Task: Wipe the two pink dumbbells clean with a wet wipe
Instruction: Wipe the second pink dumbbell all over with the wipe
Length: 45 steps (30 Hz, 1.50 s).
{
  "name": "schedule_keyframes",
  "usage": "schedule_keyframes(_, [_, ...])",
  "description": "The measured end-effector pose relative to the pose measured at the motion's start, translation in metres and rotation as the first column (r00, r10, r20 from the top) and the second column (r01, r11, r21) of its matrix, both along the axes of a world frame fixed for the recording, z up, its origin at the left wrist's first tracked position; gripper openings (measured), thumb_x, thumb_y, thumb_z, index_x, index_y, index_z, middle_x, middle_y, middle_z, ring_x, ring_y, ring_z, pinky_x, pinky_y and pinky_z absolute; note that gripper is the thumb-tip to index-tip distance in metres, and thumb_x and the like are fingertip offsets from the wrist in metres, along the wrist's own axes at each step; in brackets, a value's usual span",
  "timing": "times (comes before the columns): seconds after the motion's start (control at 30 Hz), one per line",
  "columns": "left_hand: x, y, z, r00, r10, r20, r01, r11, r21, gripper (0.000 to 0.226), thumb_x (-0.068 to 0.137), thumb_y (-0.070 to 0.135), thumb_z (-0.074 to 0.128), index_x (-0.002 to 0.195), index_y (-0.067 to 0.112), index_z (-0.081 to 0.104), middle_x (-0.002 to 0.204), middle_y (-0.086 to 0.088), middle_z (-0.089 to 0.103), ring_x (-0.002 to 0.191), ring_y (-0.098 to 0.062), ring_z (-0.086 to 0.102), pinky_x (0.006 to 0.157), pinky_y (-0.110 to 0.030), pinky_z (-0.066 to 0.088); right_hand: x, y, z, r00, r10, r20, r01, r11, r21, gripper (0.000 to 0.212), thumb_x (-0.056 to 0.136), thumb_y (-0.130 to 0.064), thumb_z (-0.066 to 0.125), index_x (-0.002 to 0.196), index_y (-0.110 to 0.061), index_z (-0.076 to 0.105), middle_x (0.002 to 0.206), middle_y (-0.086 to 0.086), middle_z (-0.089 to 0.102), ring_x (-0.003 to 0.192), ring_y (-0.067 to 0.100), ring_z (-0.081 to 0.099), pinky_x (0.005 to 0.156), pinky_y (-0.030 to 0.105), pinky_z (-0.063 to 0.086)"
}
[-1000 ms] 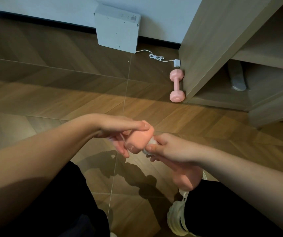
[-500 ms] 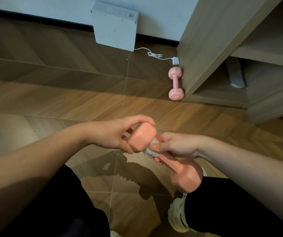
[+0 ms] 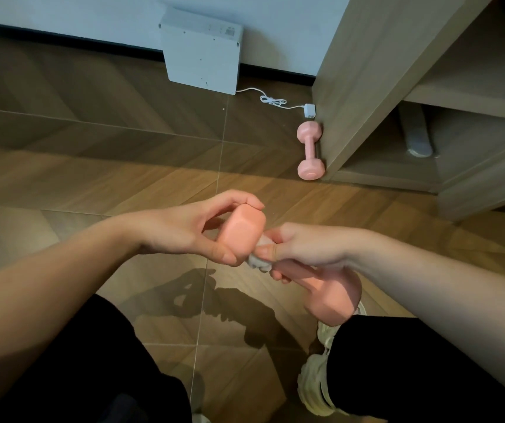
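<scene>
Writing: a small dark label on the top edge of the white box (image 3: 202, 59) was too small to read; no brand was legible on either dumbbell. The left hand (image 3: 184, 236) gripped the upper head of the held dumbbell (image 3: 242, 233), thumb and fingers curled round it. The right hand (image 3: 315, 248) was clamped round the handle just below, pinching a crumpled white wet wipe (image 3: 257, 261) against it. The hands were nearly touching. The lower head hung by the right knee, above a pale shoe (image 3: 315, 389). The second dumbbell (image 3: 309, 151) lay on the floor (image 3: 92, 166), touching the side panel of the wooden shelf unit (image 3: 367, 71). The floor was glossy wood-look herringbone with thin seams. The box leaned on a pale wall over a black skirting, with a white cable (image 3: 272, 101) running to a plug (image 3: 310, 111) near the second dumbbell. Black trousers covered both legs.
</scene>
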<state>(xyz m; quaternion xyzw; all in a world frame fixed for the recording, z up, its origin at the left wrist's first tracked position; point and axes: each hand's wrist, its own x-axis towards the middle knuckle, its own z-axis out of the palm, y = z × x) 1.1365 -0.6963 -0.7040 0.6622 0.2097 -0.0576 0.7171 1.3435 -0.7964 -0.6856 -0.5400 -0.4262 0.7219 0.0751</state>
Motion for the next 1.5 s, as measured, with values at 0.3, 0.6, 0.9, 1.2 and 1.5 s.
schedule_keyframes(0.3, [0.009, -0.007, -0.002, 0.983, 0.097, -0.157, -0.120, 0.982, -0.143, 0.063, 0.080, 0.040, 0.072, 0.134, 0.035, 0.041, 0.114, -0.007, 0.061, 0.087, -0.020, 0.065, 0.068, -0.030, 0.057, -0.006, -0.001, -0.003, 0.972, 0.070, 0.226, -0.121, 0.967, 0.223, 0.015, 0.102, -0.021, 0.049, 0.088, -0.020, 0.055, 0.084, 0.000, 0.058, 0.069, 0.011, 0.058, 0.065, 0.024, 0.050])
schedule_keyframes(0.6, [0.024, -0.011, 0.005, 0.943, 0.107, -0.314, -0.121, 0.992, -0.023, 0.077, 0.074, 0.070, 0.061, 0.136, 0.032, 0.033, 0.101, -0.008, 0.064, 0.064, -0.017, 0.065, 0.051, -0.025, 0.051, -0.013, -0.003, -0.005, 0.942, 0.023, 0.336, -0.107, 0.966, 0.235, 0.016, 0.102, -0.026, 0.049, 0.087, -0.024, 0.053, 0.083, -0.001, 0.059, 0.071, 0.013, 0.057, 0.069, 0.031, 0.049])
schedule_keyframes(0.9, [0.017, -0.001, 0.009, 0.990, 0.105, -0.093, -0.116, 0.985, -0.129, 0.064, 0.078, 0.039, 0.071, 0.134, 0.042, 0.040, 0.126, 0.002, 0.055, 0.102, -0.016, 0.064, 0.083, -0.035, 0.056, -0.007, 0.001, 0.004, 0.987, -0.159, -0.004, 0.159, 0.987, -0.001, 0.015, 0.103, -0.022, 0.046, 0.102, -0.010, 0.056, 0.086, 0.003, 0.058, 0.070, 0.013, 0.056, 0.067, 0.030, 0.050])
schedule_keyframes(1.2, [0.009, 0.012, 0.014, 0.996, 0.022, 0.091, -0.015, 0.997, -0.073, 0.067, 0.077, 0.013, 0.069, 0.132, 0.042, 0.045, 0.122, 0.019, 0.052, 0.115, -0.011, 0.055, 0.085, -0.027, 0.052, 0.002, 0.007, 0.006, 0.973, -0.160, -0.164, 0.151, 0.986, -0.064, 0.014, 0.101, -0.022, 0.049, 0.108, -0.012, 0.057, 0.091, 0.003, 0.060, 0.078, 0.014, 0.058, 0.077, 0.035, 0.050])
schedule_keyframes(1.5, [0.033, 0.001, 0.009, 0.947, 0.281, -0.152, -0.273, 0.959, 0.073, 0.047, 0.087, 0.051, 0.058, 0.129, 0.034, 0.045, 0.110, -0.007, 0.062, 0.072, -0.015, 0.058, 0.056, -0.028, 0.045, -0.014, 0.010, -0.005, 0.951, -0.222, 0.215, 0.172, 0.958, 0.229, 0.012, 0.101, -0.029, 0.051, 0.096, -0.020, 0.058, 0.089, 0.000, 0.062, 0.071, 0.012, 0.060, 0.071, 0.033, 0.052])
